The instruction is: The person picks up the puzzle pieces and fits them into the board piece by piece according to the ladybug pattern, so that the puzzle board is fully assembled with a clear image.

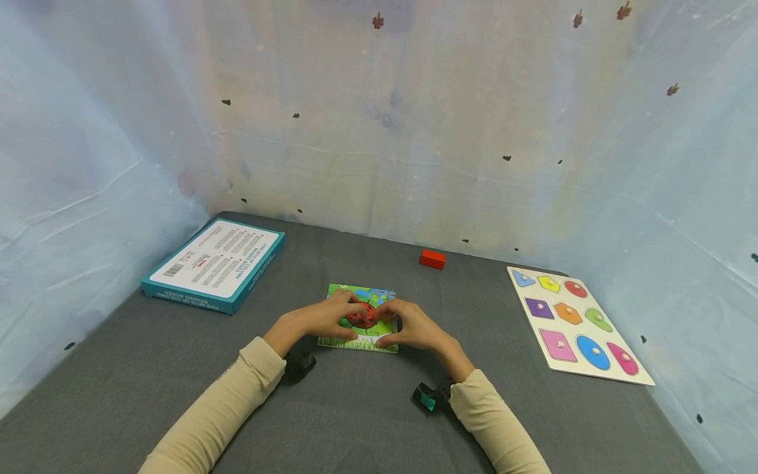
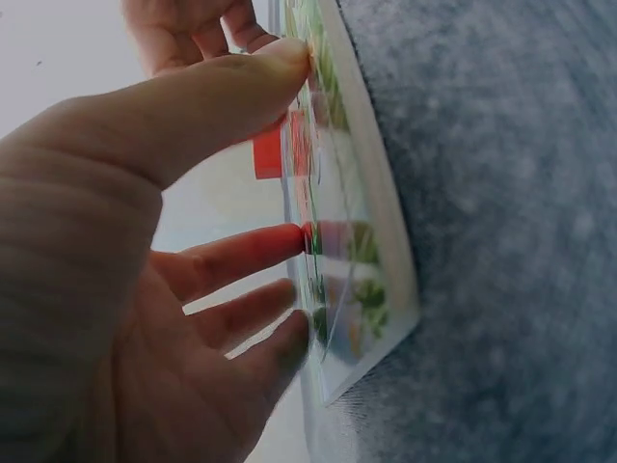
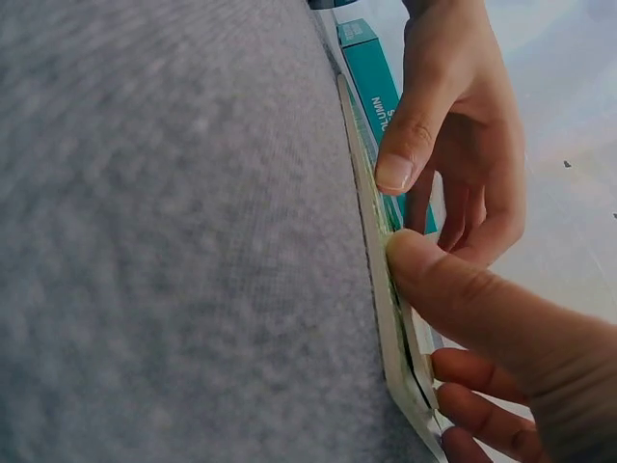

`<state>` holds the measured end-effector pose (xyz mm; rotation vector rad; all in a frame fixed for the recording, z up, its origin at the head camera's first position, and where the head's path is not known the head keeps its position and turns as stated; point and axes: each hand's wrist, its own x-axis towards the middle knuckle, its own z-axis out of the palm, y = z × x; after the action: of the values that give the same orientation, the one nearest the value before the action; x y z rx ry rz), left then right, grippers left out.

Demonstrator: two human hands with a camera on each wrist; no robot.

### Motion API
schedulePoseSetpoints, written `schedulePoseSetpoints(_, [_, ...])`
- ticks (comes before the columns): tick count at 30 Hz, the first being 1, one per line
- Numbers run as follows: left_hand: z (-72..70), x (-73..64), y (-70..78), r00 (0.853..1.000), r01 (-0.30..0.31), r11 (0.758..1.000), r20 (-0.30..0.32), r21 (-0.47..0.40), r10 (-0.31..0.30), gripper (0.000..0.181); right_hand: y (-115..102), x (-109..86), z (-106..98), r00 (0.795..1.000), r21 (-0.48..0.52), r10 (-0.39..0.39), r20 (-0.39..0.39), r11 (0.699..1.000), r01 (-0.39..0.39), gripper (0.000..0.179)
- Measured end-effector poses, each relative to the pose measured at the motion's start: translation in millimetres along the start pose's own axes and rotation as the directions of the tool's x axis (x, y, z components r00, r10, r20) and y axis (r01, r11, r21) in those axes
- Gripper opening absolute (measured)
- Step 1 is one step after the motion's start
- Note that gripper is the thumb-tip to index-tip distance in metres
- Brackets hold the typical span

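A ladybug picture puzzle (image 1: pixel 370 339) lies flat on the grey table in the head view, its red ladybug partly covered by fingers. From the left, my left hand (image 1: pixel 328 317) touches its surface with thumb and fingertips; the left wrist view shows these fingers (image 2: pixel 255 253) fairly straight on the glossy picture. My right hand (image 1: pixel 417 326) holds a puzzle piece (image 3: pixel 416 340) at the right side between thumb and fingers. In the right wrist view a narrow dark gap separates this piece from the pale board (image 3: pixel 386 333) below. The two hands nearly meet over the picture.
A teal and white box (image 1: pixel 216 260) lies at the back left. A red block (image 1: pixel 432 259) sits at the back, right of centre. On the right is a knobbed shape board (image 1: pixel 574 326) with several coloured shapes. Pale sheeting (image 1: pixel 367 131) stands behind the table.
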<state>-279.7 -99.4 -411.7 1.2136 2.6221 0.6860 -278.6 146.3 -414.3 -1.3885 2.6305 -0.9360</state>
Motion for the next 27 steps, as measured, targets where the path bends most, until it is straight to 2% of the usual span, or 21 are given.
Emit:
schedulePoseSetpoints(7, [-0.6, -1.2, 1.4, 0.998, -0.043, 0.998, 0.039, -0.043, 0.044, 0.035, 1.2, -0.7, 1.6, 1.0, -0.01, 0.026, -0.01, 1.0, -0.026, 0.049])
schedulePoseSetpoints(13, [-1.6, -2.1, 2.5, 0.997, -0.063, 0.996, 0.047, -0.055, 0.066, 0.037, 3.2, 0.7, 2.9, 0.999, -0.056, -0.029, -0.025, 0.998, 0.027, 0.048])
schedulePoseSetpoints(17, [-2.1, -1.8, 2.6, 0.997, -0.063, 0.997, 0.047, -0.038, 0.064, 0.037, 4.1, 1.1, 3.2, 0.998, -0.088, -0.056, -0.024, 0.995, 0.053, 0.046])
schedulePoseSetpoints(27, [-3.4, -2.1, 4.7, 0.998, -0.049, 0.998, 0.046, -0.033, 0.051, 0.036, 5.7, 1.2, 4.8, 0.999, -0.081, -0.031, -0.014, 0.996, 0.03, 0.045])
